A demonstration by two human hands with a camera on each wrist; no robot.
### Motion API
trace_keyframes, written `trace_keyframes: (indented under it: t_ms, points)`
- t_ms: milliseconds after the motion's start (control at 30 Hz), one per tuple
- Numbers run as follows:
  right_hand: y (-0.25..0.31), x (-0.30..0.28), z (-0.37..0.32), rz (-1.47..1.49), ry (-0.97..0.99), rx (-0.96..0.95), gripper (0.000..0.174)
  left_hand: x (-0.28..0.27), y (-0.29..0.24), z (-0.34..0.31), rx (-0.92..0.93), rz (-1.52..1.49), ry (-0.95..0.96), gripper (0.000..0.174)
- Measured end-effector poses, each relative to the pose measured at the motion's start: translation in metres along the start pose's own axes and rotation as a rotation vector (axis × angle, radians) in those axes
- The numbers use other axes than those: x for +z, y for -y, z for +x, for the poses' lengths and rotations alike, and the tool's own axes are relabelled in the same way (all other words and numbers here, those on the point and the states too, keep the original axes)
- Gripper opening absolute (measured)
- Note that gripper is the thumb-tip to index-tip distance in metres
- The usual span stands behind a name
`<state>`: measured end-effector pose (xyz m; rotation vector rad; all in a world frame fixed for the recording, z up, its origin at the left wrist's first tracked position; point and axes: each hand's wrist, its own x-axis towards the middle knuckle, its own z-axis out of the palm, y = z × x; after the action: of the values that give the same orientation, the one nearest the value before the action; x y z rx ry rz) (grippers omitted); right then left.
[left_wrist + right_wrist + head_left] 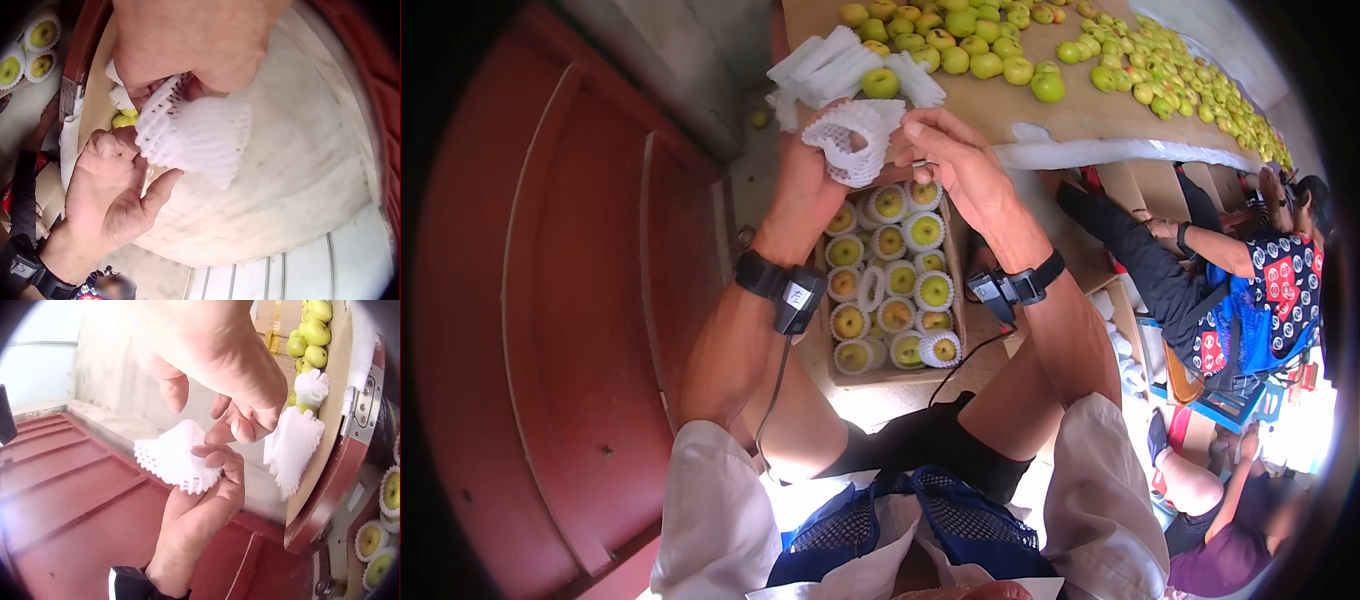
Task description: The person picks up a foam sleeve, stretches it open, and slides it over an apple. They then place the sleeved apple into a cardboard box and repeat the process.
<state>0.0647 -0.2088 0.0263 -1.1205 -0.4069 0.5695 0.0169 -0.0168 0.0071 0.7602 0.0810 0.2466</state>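
Observation:
My left hand (pixel 832 152) grips a white foam net sleeve (pixel 855 140) in front of the table's edge. In the left wrist view the net (pixel 197 134) hangs from that hand (pixel 164 94), its ribbed mouth turned toward my right hand (pixel 139 170). The right hand (pixel 915 135) hovers just right of the net with fingers loosely curled, the tips at the net's edge. In the right wrist view the left hand (pixel 209 465) pinches the net (pixel 172 456) between thumb and fingers, while the right hand (pixel 234 425) shows no clear hold on it.
Below my hands stands a cardboard box (pixel 955 300) filled with pears in foam nets. The table (pixel 1080 120) holds several loose pears and a pile of foam nets (pixel 835 62). A seated person (pixel 1250 280) is at the right; a red panel (pixel 550 300) runs along the left.

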Motion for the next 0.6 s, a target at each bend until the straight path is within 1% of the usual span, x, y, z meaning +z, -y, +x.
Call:
trace_keyframes:
  t_ms: [67, 167, 233, 267, 367, 467, 567, 600]
  points:
    - [-0.006, 0.001, -0.002, -0.130, -0.012, -0.028, 0.034, -0.005, -0.002, -0.002, 0.048, 0.014, -0.017, 0.027]
    - [-0.009, 0.014, -0.011, -0.290, -0.006, -0.042, 0.030, -0.007, -0.001, -0.004, 0.120, 0.065, -0.051, 0.027]
    - [-0.015, 0.020, -0.011, -0.321, -0.019, -0.099, 0.039, -0.006, 0.002, -0.006, 0.141, 0.139, -0.053, 0.028]
    - [-0.018, 0.022, -0.011, -0.334, -0.027, -0.128, 0.043, -0.003, 0.003, -0.007, 0.149, 0.178, -0.054, 0.029]
    - [-0.034, 0.020, -0.006, -0.443, -0.081, -0.186, 0.041, 0.002, 0.005, -0.012, 0.094, 0.168, -0.057, 0.030]
    - [-0.017, 0.027, -0.013, -0.470, -0.138, -0.082, 0.034, -0.004, 0.012, -0.006, 0.081, 0.172, -0.009, 0.030]
    - [-0.017, 0.022, -0.009, -0.251, -0.130, -0.094, 0.026, 0.010, 0.005, -0.013, 0.033, 0.161, 0.023, 0.029]
    - [-0.017, 0.019, -0.007, -0.232, -0.133, -0.054, 0.025, 0.011, 0.005, -0.013, 0.020, 0.156, 0.039, 0.029]
